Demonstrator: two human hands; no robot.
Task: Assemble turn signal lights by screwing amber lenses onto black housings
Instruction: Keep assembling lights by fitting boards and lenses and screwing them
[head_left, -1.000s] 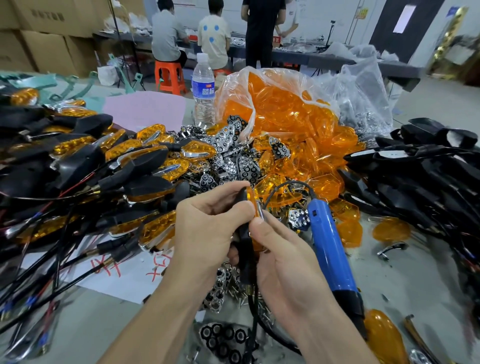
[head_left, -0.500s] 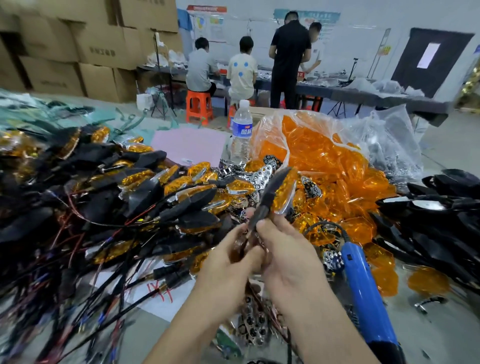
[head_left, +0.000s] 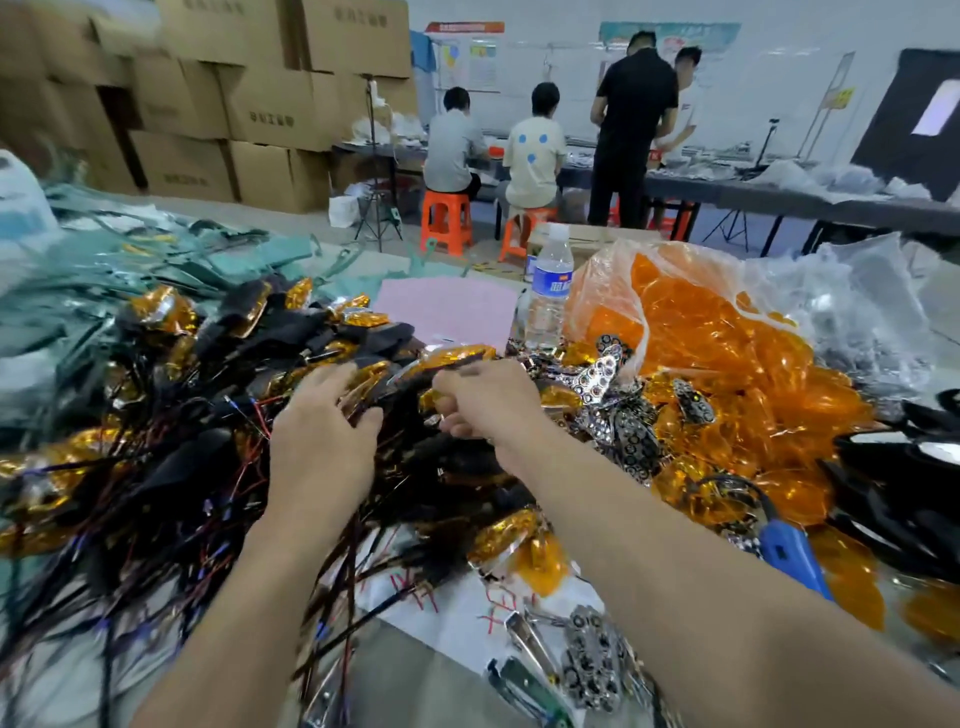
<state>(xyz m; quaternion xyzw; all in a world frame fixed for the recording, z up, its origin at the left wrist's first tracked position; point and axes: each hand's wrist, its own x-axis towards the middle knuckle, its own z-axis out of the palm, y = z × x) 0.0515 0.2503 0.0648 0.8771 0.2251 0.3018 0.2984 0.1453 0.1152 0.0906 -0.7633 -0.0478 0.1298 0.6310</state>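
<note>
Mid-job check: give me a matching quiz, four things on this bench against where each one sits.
Things:
1 water bottle
2 blue screwdriver
3 bag of amber lenses
4 pink sheet

Places:
A lying down, nearest the camera, at the right
B flat, just left of the bottle
C upright, between the sheet and the bag
D heaped just right of the bottle

Pairs: 1-C, 2-A, 3-D, 4-B

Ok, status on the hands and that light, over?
Left grip open, over the finished pile. Right grip holds an assembled light at pile's edge. Blue screwdriver lies idle, right. Nothing blocking.
</note>
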